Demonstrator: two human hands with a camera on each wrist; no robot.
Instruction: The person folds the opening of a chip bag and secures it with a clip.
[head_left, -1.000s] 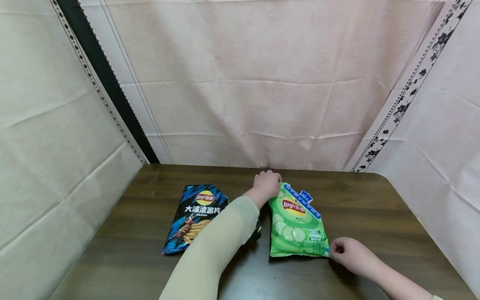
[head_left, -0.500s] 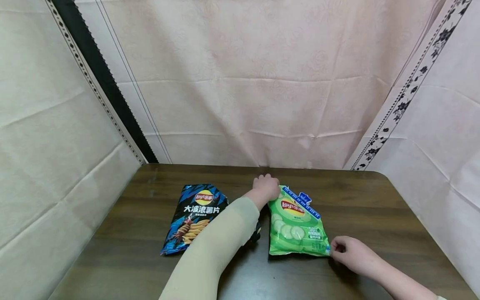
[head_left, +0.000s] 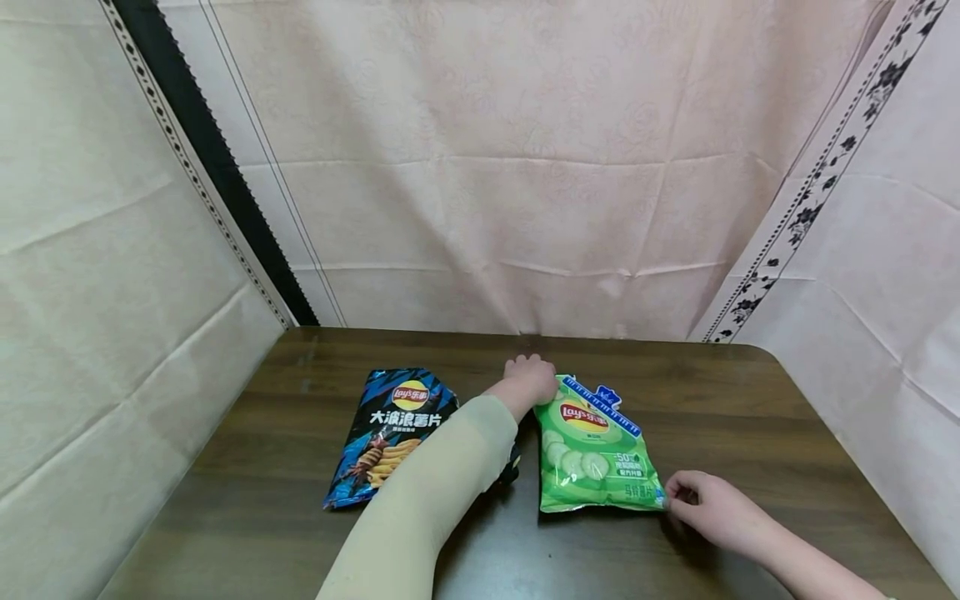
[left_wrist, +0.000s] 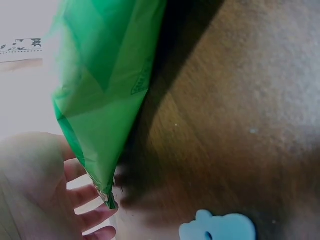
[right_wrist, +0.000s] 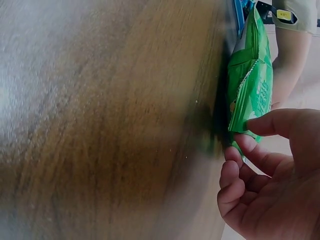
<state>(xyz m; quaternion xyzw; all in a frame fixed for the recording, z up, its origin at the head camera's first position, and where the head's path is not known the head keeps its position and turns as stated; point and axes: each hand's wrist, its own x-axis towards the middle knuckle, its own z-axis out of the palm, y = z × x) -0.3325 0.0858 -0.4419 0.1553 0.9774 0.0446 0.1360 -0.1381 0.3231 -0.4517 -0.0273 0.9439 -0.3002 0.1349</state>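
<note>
A green bag of potato chips (head_left: 600,467) with cucumber slices printed on it lies right of the table's middle. At its far left corner is my left hand (head_left: 528,379), gripping the edge. The left wrist view shows that corner narrowing to a fold against the fingers of the left hand (left_wrist: 40,185); the thumb is hard to make out. My right hand (head_left: 712,508) pinches the near right corner between thumb and forefinger, as the right hand (right_wrist: 285,165) in the right wrist view confirms. A blue printed tab (head_left: 609,396) sticks out from the bag's upper edge.
A black and blue bag of chips (head_left: 397,433) lies to the left, partly covered by my left sleeve (head_left: 435,500). Some light blue lobed object (left_wrist: 217,227) is cut off at the bottom of the left wrist view. Cloth hangings (head_left: 525,208) surround the brown table (head_left: 247,500).
My left hand and the far end of the green bag have come slightly nearer to me. The right hand has shifted a touch to the right, still pinching the corner.
</note>
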